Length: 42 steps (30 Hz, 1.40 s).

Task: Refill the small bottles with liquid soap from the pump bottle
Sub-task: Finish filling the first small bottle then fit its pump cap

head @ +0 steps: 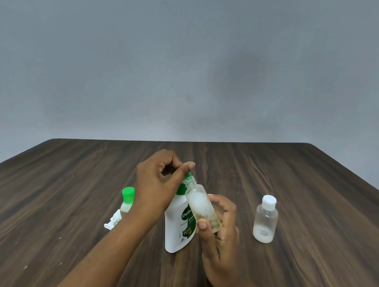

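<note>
Soapy small bottle (pixel 204 209), light and likely slick, sits pinched low in my right hand (pixel 221 229) as my left hand (pixel 158 182) fingers close on what seems its green cap (pixel 188 175).

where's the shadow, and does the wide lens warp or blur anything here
Head view: a soft dark blotch sits on the wall above the hands; the table edges splay outward from wide-angle distortion; light is dim and even, no glare; the small bottle in the right hand looks slightly soft.
</note>
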Each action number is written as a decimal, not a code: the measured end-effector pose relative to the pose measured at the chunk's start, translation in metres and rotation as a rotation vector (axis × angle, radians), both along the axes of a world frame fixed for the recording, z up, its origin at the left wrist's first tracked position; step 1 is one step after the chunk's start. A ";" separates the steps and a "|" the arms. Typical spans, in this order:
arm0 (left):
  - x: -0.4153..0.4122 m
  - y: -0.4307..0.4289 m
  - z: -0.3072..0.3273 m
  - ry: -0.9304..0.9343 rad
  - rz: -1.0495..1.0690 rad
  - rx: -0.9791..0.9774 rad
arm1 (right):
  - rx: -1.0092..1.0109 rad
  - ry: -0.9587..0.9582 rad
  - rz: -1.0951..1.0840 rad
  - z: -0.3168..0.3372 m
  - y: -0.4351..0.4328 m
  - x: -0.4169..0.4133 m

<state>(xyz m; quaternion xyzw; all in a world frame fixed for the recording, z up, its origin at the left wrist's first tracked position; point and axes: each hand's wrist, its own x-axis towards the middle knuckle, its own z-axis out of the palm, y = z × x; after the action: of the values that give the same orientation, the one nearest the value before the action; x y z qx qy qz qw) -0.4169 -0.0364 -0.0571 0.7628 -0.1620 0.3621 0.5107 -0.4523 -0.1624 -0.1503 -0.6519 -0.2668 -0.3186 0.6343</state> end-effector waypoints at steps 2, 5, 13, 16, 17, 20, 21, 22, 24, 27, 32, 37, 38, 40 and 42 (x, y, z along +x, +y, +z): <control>-0.001 -0.001 0.004 -0.001 -0.003 -0.006 | 0.000 -0.002 -0.007 0.001 0.001 0.001; -0.002 -0.002 0.016 0.005 -0.011 0.046 | -0.008 -0.014 -0.042 0.003 0.002 0.003; -0.002 0.002 0.010 0.029 -0.016 0.012 | -0.045 0.004 -0.048 0.000 0.001 0.003; -0.002 0.001 0.002 0.034 0.003 -0.001 | -0.028 0.022 -0.020 -0.001 0.000 0.000; -0.002 -0.001 0.002 0.031 0.007 0.001 | -0.016 0.020 -0.016 0.000 0.000 0.000; -0.005 -0.003 0.008 0.010 0.004 0.002 | 0.004 0.000 -0.009 0.003 0.000 0.001; -0.006 -0.003 0.011 0.005 0.000 0.011 | 0.002 -0.008 -0.016 0.004 0.000 0.001; -0.006 -0.003 0.014 0.003 -0.006 0.029 | -0.003 -0.014 -0.029 0.004 0.001 0.001; -0.006 -0.001 0.021 0.007 -0.017 0.089 | -0.008 -0.011 -0.040 0.005 0.001 0.001; -0.002 0.001 0.024 0.017 -0.024 0.129 | -0.012 -0.003 -0.047 0.005 0.002 0.003; -0.001 0.002 0.005 0.004 0.005 0.032 | -0.024 0.020 -0.036 0.001 0.002 0.001; -0.002 -0.001 0.004 -0.017 0.000 0.017 | -0.025 -0.007 -0.059 0.000 0.000 0.001; -0.003 -0.001 0.007 -0.026 -0.001 0.017 | -0.028 -0.007 -0.060 0.001 0.001 0.002; -0.004 -0.001 0.012 -0.032 0.001 0.051 | -0.025 -0.011 -0.058 0.001 0.001 0.003; -0.002 0.000 0.018 -0.027 0.007 0.104 | -0.018 -0.013 -0.059 0.002 0.001 0.004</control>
<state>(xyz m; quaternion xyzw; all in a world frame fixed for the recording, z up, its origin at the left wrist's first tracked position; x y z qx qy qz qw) -0.4190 -0.0367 -0.0390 0.7839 -0.1850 0.3650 0.4669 -0.4484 -0.1613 -0.1482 -0.6631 -0.2543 -0.3390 0.6170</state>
